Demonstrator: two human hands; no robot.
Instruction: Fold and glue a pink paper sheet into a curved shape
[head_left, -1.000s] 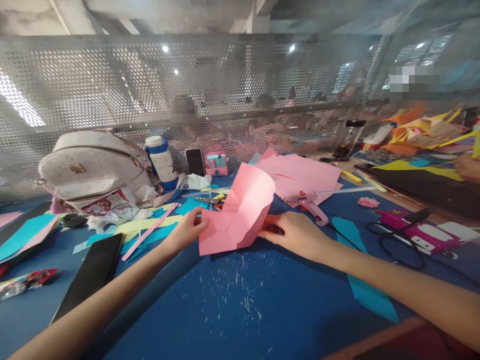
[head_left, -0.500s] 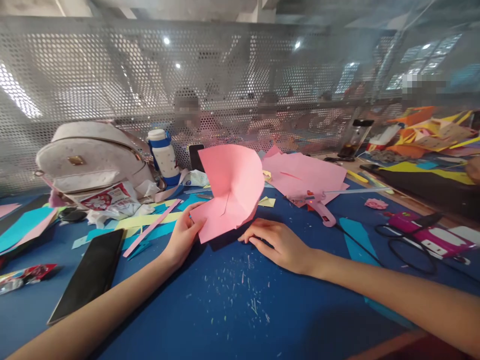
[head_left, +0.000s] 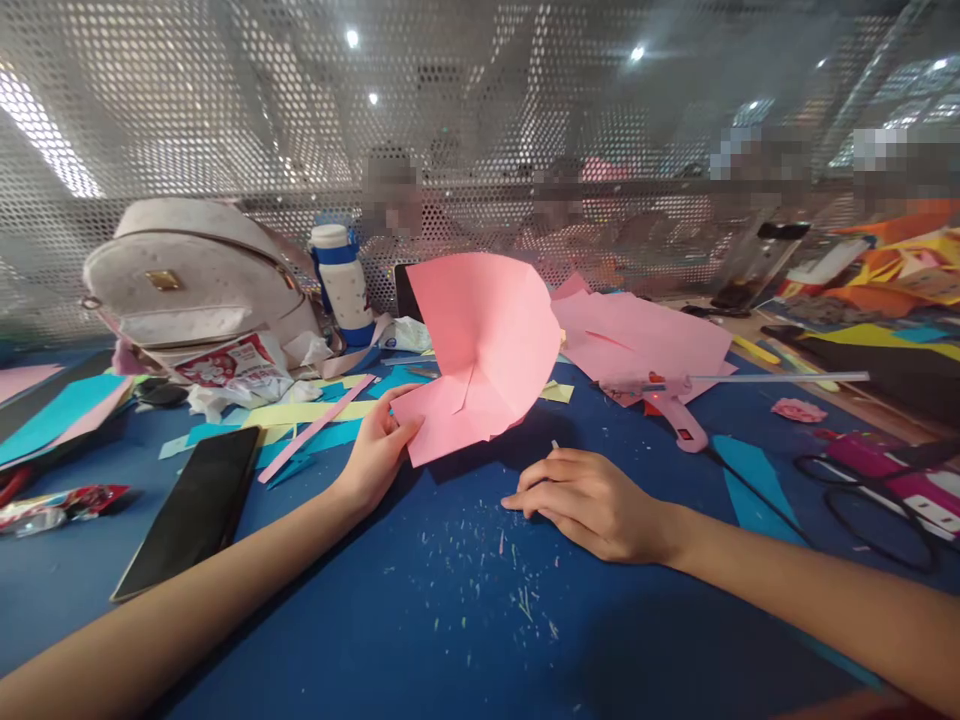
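My left hand [head_left: 380,447] pinches the near left corner of a pink sheet of paper [head_left: 491,350] between thumb and fingers. The sheet is slit and curved, its far side standing up like a scoop. To the right, apart from the paper, my right hand [head_left: 592,500] is low over the blue tabletop [head_left: 465,640]. Its fingers are loosely bent, pointing left, with no object visible in them. A small pale bit shows just behind its knuckles; I cannot tell what it is. Paper shavings lie scattered between my hands.
A pink glue gun [head_left: 671,400] with a clear stick lies right of the paper, by more pink sheets [head_left: 637,335]. On the left are a phone [head_left: 191,510], paper strips [head_left: 315,430], a backpack [head_left: 195,270] and a bottle [head_left: 343,285]. A perforated metal screen [head_left: 262,120] stands behind.
My right hand has drawn away from the pink paper's lower edge, toward me and to the right. My left hand keeps its hold. The view has shifted slightly.
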